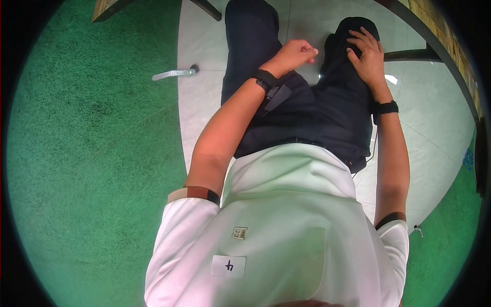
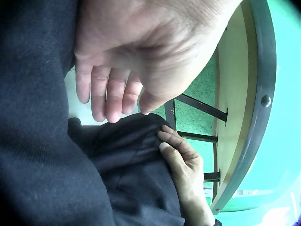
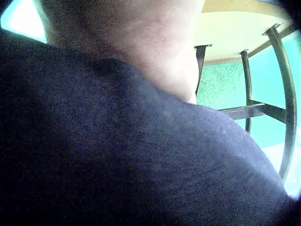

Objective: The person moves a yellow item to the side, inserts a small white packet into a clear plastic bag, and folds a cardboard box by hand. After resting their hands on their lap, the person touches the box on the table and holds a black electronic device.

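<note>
In the head view my left hand (image 1: 292, 56) lies over the inner side of the left thigh of the dark trousers (image 1: 307, 120), its fingers loosely curled around nothing. The left wrist view shows the palm of that left hand (image 2: 141, 42) with relaxed fingers hanging beside the trouser leg (image 2: 42, 117). My right hand (image 1: 369, 57) rests on the right knee, fingers spread over the cloth. From the left wrist, the right hand (image 2: 186, 162) also appears on that knee. In the right wrist view the trouser cloth (image 3: 117, 141) hides the fingers of the right hand (image 3: 155, 52).
A round wooden table (image 1: 424, 20) with dark metal legs curves past the right knee. Under my legs is a pale tiled floor patch (image 1: 204, 107), bordered by green carpet (image 1: 102, 133). A silver metal lever (image 1: 174, 74) sits at the pale patch's left edge.
</note>
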A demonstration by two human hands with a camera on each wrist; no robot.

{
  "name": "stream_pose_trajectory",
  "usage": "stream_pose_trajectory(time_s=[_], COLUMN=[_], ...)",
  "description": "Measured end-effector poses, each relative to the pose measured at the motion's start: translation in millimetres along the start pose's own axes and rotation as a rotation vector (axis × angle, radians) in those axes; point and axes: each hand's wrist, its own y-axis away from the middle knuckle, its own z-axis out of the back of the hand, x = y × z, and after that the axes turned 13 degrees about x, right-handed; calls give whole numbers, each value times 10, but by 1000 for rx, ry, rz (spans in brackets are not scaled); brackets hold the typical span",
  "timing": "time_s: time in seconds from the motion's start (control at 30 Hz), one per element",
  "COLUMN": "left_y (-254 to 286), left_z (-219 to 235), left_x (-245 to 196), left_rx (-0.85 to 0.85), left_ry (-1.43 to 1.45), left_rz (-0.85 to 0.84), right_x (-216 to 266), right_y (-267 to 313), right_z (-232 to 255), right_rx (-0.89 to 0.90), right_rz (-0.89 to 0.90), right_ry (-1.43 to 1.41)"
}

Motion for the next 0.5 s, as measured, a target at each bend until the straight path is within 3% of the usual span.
stream_pose_trajectory(time_s=[0.5], left_y=[-9], left_z=[16], left_x=[52], left_rx=[-17], left_ry=[0], left_rz=[-24], right_x=[-45], right_y=[10], right_z=[-14], right_rx=[-11], right_rz=[16], right_ry=[-2])
